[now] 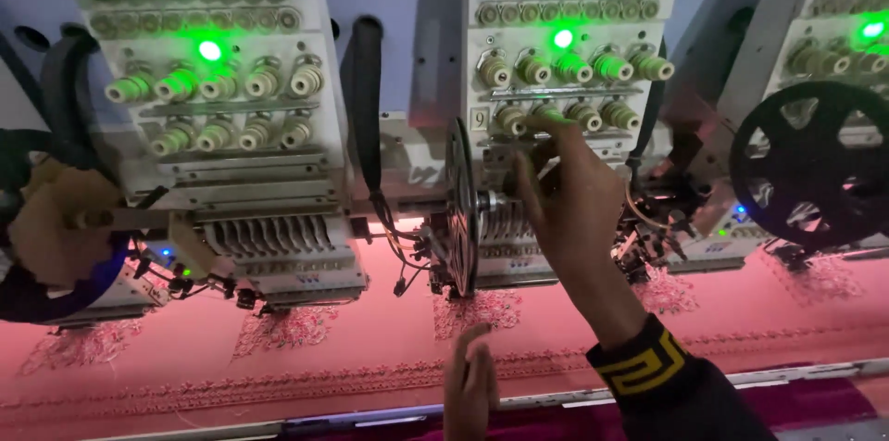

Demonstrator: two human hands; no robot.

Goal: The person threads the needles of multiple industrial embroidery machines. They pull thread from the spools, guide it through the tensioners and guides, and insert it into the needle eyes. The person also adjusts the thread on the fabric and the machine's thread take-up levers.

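Reaching right hand (576,195) touches embroidery head (565,80)

Right hand (569,191) raised, fingers curled; left hand (469,385) low, flat.

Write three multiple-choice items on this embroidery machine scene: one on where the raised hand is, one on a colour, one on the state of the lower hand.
1. Where is the right hand?
A. At the middle embroidery head
B. On the black reel at far right
C. Flat on the fabric

2. What colour are the indicator lights on the heads?
A. Blue
B. Green
C. White

3. What is the left hand doing?
A. Gripping scissors
B. Holding a spool
C. Empty, fingers together, over the pink fabric

Answers: 1 A, its fingers reach the parts beside the thin disc; 2 B, each lamp glows green; 3 C, nothing shows in it.
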